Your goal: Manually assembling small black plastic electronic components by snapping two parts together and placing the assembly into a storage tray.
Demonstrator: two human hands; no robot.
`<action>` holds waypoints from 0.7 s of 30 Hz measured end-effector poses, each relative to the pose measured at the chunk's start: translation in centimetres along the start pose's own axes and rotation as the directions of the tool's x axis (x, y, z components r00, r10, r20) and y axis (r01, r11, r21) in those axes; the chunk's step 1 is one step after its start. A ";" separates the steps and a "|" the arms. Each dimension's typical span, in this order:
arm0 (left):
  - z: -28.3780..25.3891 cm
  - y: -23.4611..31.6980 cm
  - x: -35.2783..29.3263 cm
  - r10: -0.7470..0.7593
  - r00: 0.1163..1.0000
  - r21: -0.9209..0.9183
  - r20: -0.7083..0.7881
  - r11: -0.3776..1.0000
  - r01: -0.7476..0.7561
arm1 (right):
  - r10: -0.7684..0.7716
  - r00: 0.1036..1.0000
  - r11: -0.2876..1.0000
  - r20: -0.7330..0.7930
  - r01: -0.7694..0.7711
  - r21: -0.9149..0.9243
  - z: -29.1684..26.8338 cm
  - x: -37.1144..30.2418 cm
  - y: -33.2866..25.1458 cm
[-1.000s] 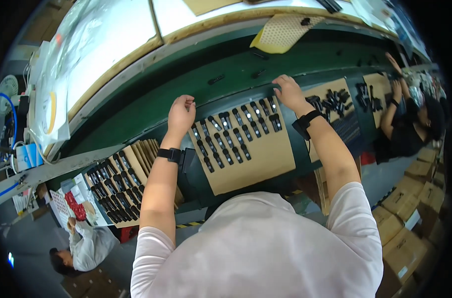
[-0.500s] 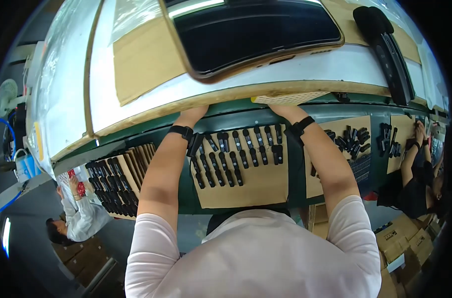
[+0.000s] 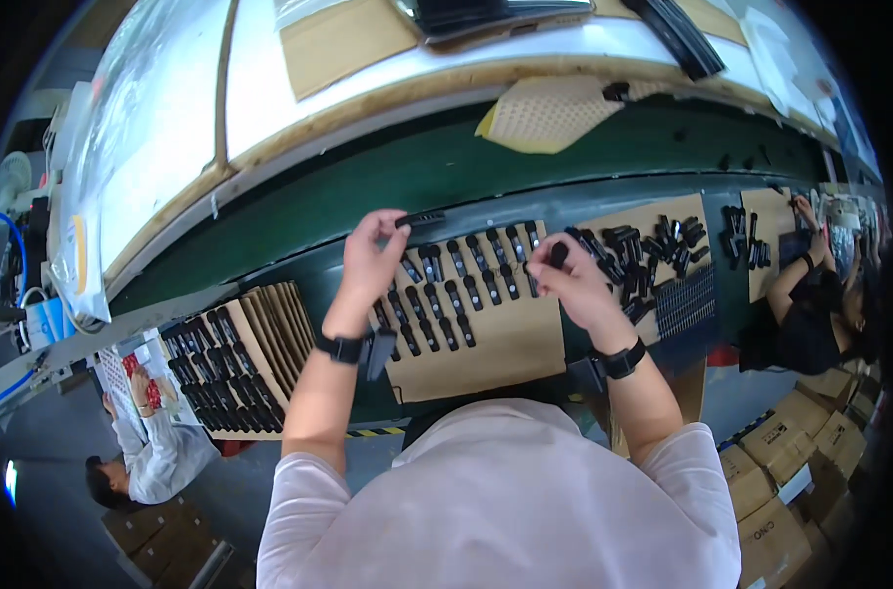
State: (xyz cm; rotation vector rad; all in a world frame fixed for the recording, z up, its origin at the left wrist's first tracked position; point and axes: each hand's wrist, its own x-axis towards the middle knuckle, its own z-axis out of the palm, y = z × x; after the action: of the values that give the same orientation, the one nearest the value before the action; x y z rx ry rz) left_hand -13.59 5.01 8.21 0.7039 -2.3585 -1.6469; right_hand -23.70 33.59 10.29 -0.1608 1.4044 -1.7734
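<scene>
My left hand (image 3: 370,260) is raised over the far left edge of a brown cardboard sheet (image 3: 486,358). Pinched in its fingertips is a black stick-shaped piece (image 3: 425,220), held lengthwise and pointing right. Over the sheet's right edge, my right hand (image 3: 579,287) has its fingers closed round another black piece (image 3: 559,255), whose rounded end shows; the fingers hide the rest. Between the hands, rows of similar black pieces with rounded heads (image 3: 453,299) lie on the cardboard.
At left, black pieces fill a cardboard sheet (image 3: 225,378) beside upright cardboard dividers (image 3: 279,334). Loose black pieces (image 3: 623,255) pile up at right. Ahead, a patterned cream sheet (image 3: 549,116) hangs from a white shelf (image 3: 368,98) bearing a phone (image 3: 505,22). Other people (image 3: 162,456) sit nearby.
Both hands have come back from beneath the shelf edge to above the cardboard, each now showing a black piece. The view has shifted, baring more of the green surface and the hanging sheet.
</scene>
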 end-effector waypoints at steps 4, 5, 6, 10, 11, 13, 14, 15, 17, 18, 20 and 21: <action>-1.8 6.2 -8.8 0.139 0.989 -0.057 0.047 0.989 -0.136 | -0.225 0.973 0.940 0.055 0.232 -0.251 8.0 -5.0 -1.6; -2.4 7.4 -10.7 0.149 0.988 -0.057 0.040 0.988 -0.147 | -0.317 0.944 0.894 0.088 0.329 -0.305 9.7 -6.1 -2.1; -3.0 8.4 -12.4 0.186 0.981 -0.100 0.049 0.978 -0.181 | -0.326 0.941 0.890 0.094 0.338 -0.307 10.9 -7.0 -2.1; -6.0 10.8 -17.5 0.313 0.949 -0.193 0.049 0.935 -0.298 | -0.523 0.843 0.757 0.126 0.528 -0.385 15.0 -10.8 -1.8; -6.7 11.1 -18.6 0.361 0.932 -0.201 0.041 0.916 -0.346 | -0.564 0.809 0.723 0.164 0.580 -0.376 15.7 -11.6 -1.8; -8.0 11.6 -20.5 0.409 0.912 -0.208 0.030 0.895 -0.394 | -0.637 0.734 0.649 0.234 0.675 -0.350 17.0 -13.3 -1.8; -8.6 11.8 -21.2 0.458 0.888 -0.187 0.033 0.876 -0.445 | -0.637 0.734 0.648 0.236 0.676 -0.351 17.8 -14.0 -1.7; -9.1 11.9 -21.8 0.508 0.861 -0.167 0.037 0.852 -0.496 | -0.664 0.702 0.599 0.256 0.705 -0.380 18.4 -14.8 -1.6; -10.0 12.1 -23.0 0.560 0.828 -0.149 0.041 0.823 -0.549 | -0.713 0.635 0.491 0.298 0.755 -0.435 19.7 -16.2 -1.5; -10.3 12.0 -23.6 0.588 0.807 -0.147 0.050 0.804 -0.576 | -0.714 0.633 0.487 0.299 0.756 -0.437 20.2 -16.8 -1.4; -10.9 11.8 -24.7 0.643 0.763 -0.143 0.067 0.763 -0.630 | -0.715 0.617 0.446 0.327 0.764 -0.466 21.2 -18.0 -1.3; -11.2 11.8 -25.1 0.647 0.760 -0.145 0.065 0.760 -0.634 | -0.716 0.609 0.425 0.342 0.768 -0.479 21.6 -18.5 -1.2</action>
State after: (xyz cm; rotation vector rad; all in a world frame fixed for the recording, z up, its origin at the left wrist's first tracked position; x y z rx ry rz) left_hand 9.60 10.85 26.20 -0.2335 -2.1781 -1.4928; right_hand -0.36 30.05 26.27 -1.4044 1.9618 -1.8545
